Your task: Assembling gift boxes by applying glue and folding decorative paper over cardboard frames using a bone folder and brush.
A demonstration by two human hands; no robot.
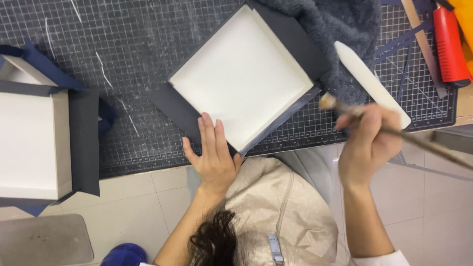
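Note:
A shallow white box tray point(244, 74) with dark blue paper flaps lies tilted like a diamond on the dark cutting mat point(133, 54). My left hand point(212, 155) presses flat, fingers together, on the dark flap at the tray's near left edge. My right hand point(369, 143) grips a wooden-handled brush point(394, 130) whose worn tip sits just off the tray's right corner. The brush handle runs out to the lower right. A white bone folder point(369, 81) lies behind my right hand.
A second white box wrapped in dark blue paper point(39, 140) sits at the left. Grey fuzzy cloth point(335, 34) lies at the top. A red-handled tool point(449, 47) and a wooden ruler point(423, 44) rest at the far right. Tiled floor lies below the mat's edge.

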